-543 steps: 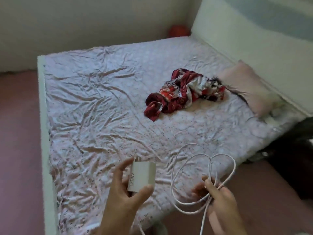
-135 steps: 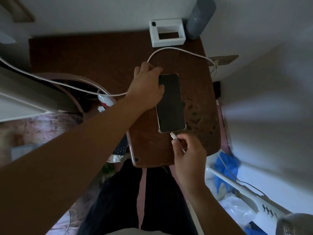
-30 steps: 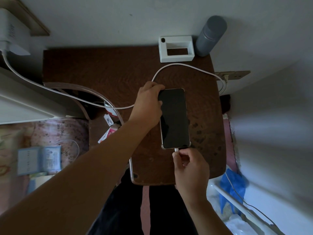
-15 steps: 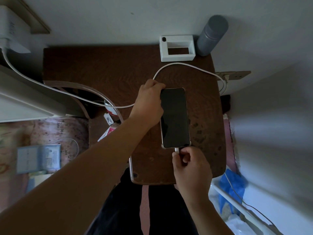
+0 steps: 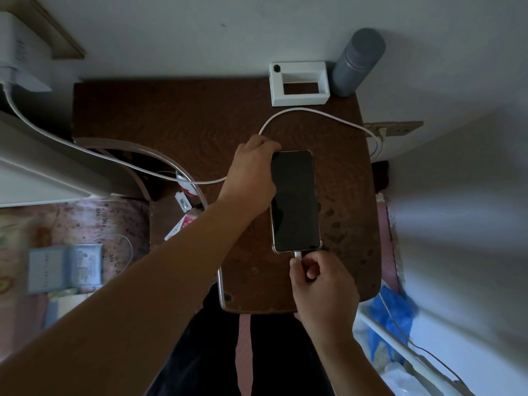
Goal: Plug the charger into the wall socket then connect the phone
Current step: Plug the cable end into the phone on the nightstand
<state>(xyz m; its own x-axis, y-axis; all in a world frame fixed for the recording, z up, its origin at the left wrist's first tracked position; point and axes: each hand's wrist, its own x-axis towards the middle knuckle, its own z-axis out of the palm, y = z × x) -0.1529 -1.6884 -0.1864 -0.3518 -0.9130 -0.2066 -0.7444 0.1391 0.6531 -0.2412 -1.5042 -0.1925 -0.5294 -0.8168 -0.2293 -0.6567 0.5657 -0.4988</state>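
Left hand (image 5: 251,178) clasps glossy black slab phone (image 5: 294,201) far corner; right hand (image 5: 320,284) pinches thin white cable plug (image 5: 298,255) at near edge.

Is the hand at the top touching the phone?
Touching. The head view shows the left hand lying on the phone's upper left edge, its fingers overlapping the top corner with no gap, while the phone lies flat on the brown table.

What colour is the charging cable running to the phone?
White; the cable shows best in the head view, against the dark brown table.
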